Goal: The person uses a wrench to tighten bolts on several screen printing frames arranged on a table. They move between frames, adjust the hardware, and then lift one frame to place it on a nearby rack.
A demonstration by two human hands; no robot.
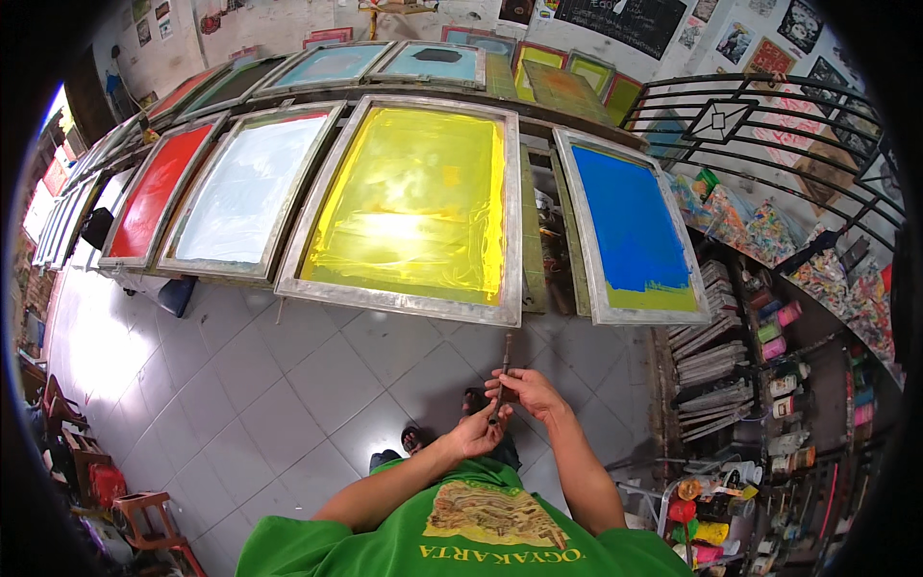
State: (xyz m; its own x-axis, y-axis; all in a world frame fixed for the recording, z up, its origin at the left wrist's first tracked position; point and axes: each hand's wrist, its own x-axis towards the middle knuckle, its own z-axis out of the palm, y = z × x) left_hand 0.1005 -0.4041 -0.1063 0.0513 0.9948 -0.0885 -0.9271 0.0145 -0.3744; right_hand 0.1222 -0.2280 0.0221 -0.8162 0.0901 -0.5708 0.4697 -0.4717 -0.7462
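Note:
In front of my body I hold a slim brownish rod-like tool [506,362] upright, its narrow tip pointing toward the frames. My left hand [476,433] is closed around its lower end. My right hand [529,392] pinches it higher up, fingers wrapped about the shaft. The tool's exact kind is too small to make out. Just beyond its tip, apart from it, lies a large screen-printing frame [404,207] coated with yellow ink. To its right is another screen frame [633,226] covered in blue ink.
A pale-blue screen [250,188] and a red screen [159,192] lie to the left; more screens stand behind. Shelves at right hold stacked squeegees [713,370] and ink containers [784,385]. A black metal railing [760,125] curves behind. A small stool [144,519] stands at lower left.

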